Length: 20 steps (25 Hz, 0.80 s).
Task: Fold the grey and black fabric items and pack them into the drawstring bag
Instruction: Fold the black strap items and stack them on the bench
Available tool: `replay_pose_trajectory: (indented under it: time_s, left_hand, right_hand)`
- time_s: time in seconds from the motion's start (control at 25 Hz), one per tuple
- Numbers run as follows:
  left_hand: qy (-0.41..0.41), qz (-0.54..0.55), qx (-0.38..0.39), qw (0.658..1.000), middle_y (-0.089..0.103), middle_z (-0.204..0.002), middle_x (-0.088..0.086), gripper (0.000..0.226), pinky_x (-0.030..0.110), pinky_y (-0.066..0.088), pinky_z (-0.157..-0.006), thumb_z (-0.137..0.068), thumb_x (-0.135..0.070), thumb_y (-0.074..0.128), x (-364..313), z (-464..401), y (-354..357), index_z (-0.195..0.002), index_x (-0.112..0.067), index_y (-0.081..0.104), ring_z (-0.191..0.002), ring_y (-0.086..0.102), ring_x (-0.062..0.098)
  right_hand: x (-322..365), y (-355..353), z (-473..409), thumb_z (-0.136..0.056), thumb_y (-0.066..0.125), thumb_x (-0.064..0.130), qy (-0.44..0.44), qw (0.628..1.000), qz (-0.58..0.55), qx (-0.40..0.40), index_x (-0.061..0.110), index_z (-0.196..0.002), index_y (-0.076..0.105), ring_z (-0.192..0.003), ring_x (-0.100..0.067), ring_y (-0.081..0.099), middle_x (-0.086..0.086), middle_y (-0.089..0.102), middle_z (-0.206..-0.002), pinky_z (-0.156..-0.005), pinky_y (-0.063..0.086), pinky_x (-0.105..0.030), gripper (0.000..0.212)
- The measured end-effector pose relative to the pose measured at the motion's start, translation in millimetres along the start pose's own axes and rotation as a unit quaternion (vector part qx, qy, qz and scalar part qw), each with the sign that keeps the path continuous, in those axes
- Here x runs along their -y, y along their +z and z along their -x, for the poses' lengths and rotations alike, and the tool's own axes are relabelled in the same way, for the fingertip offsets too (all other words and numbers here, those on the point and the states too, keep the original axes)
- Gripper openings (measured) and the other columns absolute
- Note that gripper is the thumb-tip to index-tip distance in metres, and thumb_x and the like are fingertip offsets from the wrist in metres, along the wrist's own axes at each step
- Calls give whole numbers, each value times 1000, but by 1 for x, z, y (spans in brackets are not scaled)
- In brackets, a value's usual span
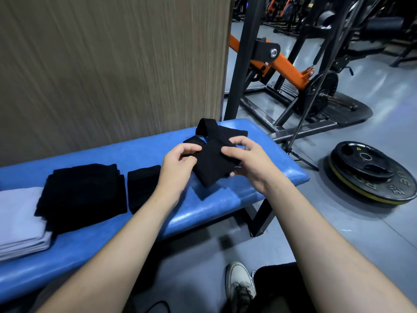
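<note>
A black fabric piece [211, 164] is held just above the blue padded bench [140, 145], partly folded. My left hand [178, 163] pinches its left edge and my right hand [246, 159] grips its right side, thumb on top. Behind it more black fabric [220, 129] lies on the bench with a strap looping up. To the left lie a small folded black piece [143, 186], a larger folded black stack [83, 188] and a folded grey stack [21, 220]. No drawstring bag shows.
A wood-grain panel [108, 64] stands behind the bench. To the right, black weight plates [370, 172] lie on the grey floor and an orange-and-black gym machine [282, 64] stands beyond. My shoe [239, 283] rests below the bench edge.
</note>
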State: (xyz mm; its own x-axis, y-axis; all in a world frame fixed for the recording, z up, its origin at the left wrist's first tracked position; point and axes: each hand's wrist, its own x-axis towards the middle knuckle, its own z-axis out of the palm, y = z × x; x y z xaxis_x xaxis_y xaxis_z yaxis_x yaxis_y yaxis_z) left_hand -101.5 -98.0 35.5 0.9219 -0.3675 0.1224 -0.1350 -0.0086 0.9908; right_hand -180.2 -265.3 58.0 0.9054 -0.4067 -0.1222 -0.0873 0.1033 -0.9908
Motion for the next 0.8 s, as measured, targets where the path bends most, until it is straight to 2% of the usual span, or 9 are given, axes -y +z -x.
replay_pose_trajectory:
  time_s: [0.08, 0.16, 0.24, 0.36, 0.44, 0.52, 0.6, 0.68, 0.8]
  left_hand:
    - [0, -3, 0, 1000, 72, -98, -9, 38, 13, 48, -77, -84, 8, 48, -3, 1, -13, -94, -21, 70, -92, 65, -2]
    - [-2, 13, 11, 1000, 72, -99, -5, 36, 18, 50, -78, -85, 8, 49, -7, 3, -27, -95, -19, 69, -92, 66, 4]
    - [1, 29, 26, 999, 73, -101, -2, 30, 21, 52, -80, -88, 7, 53, -11, 7, -38, -101, -16, 67, -92, 67, 5]
    - [-4, 64, 14, 998, 68, -113, 3, 30, 29, 55, -89, -87, -2, 66, -11, 11, -50, -113, -17, 63, -100, 67, 5]
    - [-48, 132, 7, 990, 64, -120, 8, 44, 34, 56, -88, -83, -12, 74, -8, 15, -54, -123, -20, 57, -103, 68, 12]
    - [-93, 192, 25, 977, 65, -123, 14, 50, 38, 58, -84, -86, -12, 74, -8, 21, -57, -131, -15, 51, -104, 70, 25]
    - [-98, 213, 53, 971, 66, -124, 19, 43, 39, 58, -84, -92, -8, 67, -9, 25, -61, -132, -5, 52, -107, 69, 30]
    - [-88, 216, 37, 972, 68, -121, 19, 33, 40, 57, -87, -94, -5, 63, -14, 26, -69, -127, -1, 56, -111, 68, 32]
    - [-74, 227, -5, 971, 71, -114, 11, 23, 34, 58, -81, -95, -2, 59, -29, 22, -87, -118, -7, 58, -104, 69, 24]
  right_hand:
    - [1, 6, 7, -88, 73, 14, 20, 999, 27, 40, 12, -94, 54, -60, -20, 57, -14, 55, -77, -49, 44, -31, 20]
    - [2, 16, 16, -92, 68, 15, 39, 993, 52, 94, 8, -99, 57, -55, -23, 58, -14, 58, -71, -46, 40, -30, 14]
    - [1, 30, 25, -95, 62, 14, 46, 988, 71, 129, 3, -105, 61, -53, -26, 60, -17, 63, -75, -44, 35, -29, 15]
    - [-2, 51, 31, -95, 60, 7, 11, 994, 27, 102, 4, -103, 64, -58, -27, 63, -18, 66, -81, -45, 34, -28, 9]
    - [-4, 63, 31, -95, 61, 5, -14, 998, -35, 59, 5, -104, 64, -66, -26, 64, -15, 69, -86, -48, 39, -30, 10]
    - [-5, 74, 30, -94, 63, 5, -31, 995, -87, 29, 8, -105, 64, -78, -24, 66, -11, 70, -93, -57, 47, -30, 12]
    - [-7, 85, 29, -92, 65, 4, -49, 994, -97, 21, 8, -103, 65, -85, -22, 68, -10, 72, -96, -65, 52, -29, 12]
    - [-7, 96, 28, -92, 66, 9, -66, 994, -83, 33, 5, -103, 65, -83, -20, 68, -10, 71, -94, -66, 52, -28, 12]
    - [-2, 102, 24, -92, 57, 30, -76, 994, -68, 35, 8, -90, 61, -65, -20, 58, -9, 61, -80, -53, 39, -31, 22]
